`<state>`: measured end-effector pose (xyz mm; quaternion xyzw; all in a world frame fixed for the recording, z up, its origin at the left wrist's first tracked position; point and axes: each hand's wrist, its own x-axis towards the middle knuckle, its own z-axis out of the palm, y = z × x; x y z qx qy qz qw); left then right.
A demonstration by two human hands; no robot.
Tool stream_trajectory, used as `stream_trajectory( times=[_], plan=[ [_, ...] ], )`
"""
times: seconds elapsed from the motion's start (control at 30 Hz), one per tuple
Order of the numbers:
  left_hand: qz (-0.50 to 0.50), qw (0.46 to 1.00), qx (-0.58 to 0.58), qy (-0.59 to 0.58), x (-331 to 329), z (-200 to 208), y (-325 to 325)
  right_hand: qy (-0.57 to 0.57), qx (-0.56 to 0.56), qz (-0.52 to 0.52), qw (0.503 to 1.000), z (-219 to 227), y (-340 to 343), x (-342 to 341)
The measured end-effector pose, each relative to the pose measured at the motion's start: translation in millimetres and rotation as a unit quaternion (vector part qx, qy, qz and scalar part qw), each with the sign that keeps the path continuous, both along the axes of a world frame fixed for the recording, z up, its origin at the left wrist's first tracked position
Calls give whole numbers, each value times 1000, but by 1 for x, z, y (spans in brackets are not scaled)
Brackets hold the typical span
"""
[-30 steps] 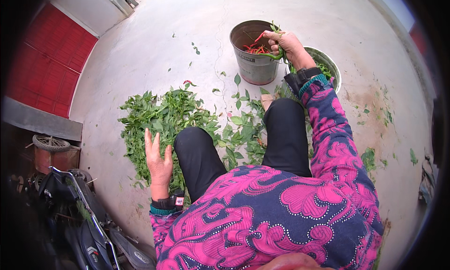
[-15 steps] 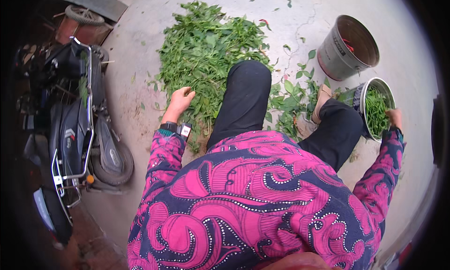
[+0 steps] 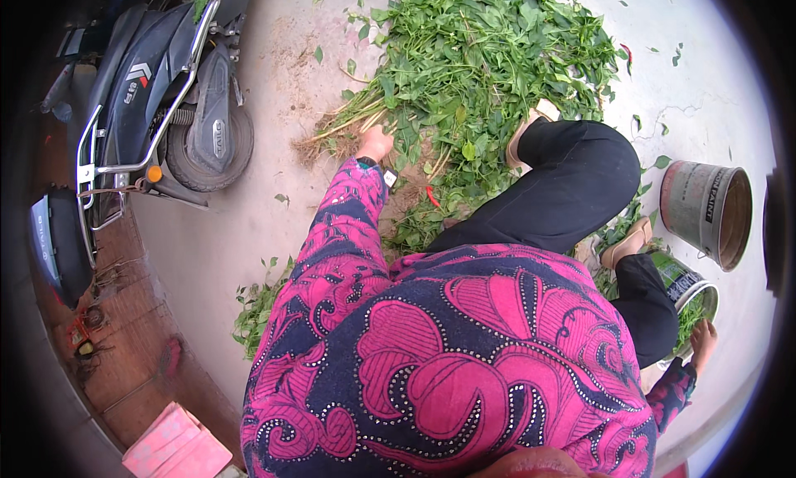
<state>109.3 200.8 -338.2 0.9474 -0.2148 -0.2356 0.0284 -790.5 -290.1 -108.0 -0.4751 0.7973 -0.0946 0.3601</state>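
Observation:
My left hand (image 3: 377,143) is closed around the pale lower stems of uprooted chili plants (image 3: 356,117). Their brown roots stick out to its left. These stems lie at the near left edge of a big leafy pile of plants (image 3: 497,55). Beside my left wrist, a red chili (image 3: 433,196) lies among the leaves. Far to the right, my right hand (image 3: 705,342) is at the rim of a green bucket (image 3: 676,272), its fingers bent and partly hidden. Thin green chilies (image 3: 690,314) fill the bucket.
A grey paint bucket (image 3: 705,208) stands beyond the green one. A parked motorbike (image 3: 157,97) is at the left. Loose leaves (image 3: 259,308) lie near my left elbow, and pink folded cloth (image 3: 178,445) at the lower left. My sandals (image 3: 628,242) rest among scattered plants.
My view has turned, and the pile and motorbike appear shifted. My left hand, empty before, has closed on stems. My right hand stays at the green bucket. One leg has swung right.

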Motion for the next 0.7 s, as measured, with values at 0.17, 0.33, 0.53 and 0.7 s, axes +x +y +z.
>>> stream_trajectory(
  times=[0.17,0.33,0.53,0.7],
  plan=[
    [-14,995,-70,77,13,-23,-34,19,-47,118,992,47,-42,116],
    [-88,965,-58,242,-76,-64,-68,32,-23,299,953,54,-45,233],
    [7,974,-10,226,-98,-61,-85,11,8,371,929,40,-31,295],
    [26,975,-139,-169,10,-40,-79,20,35,346,938,37,-12,302]
  ],
)
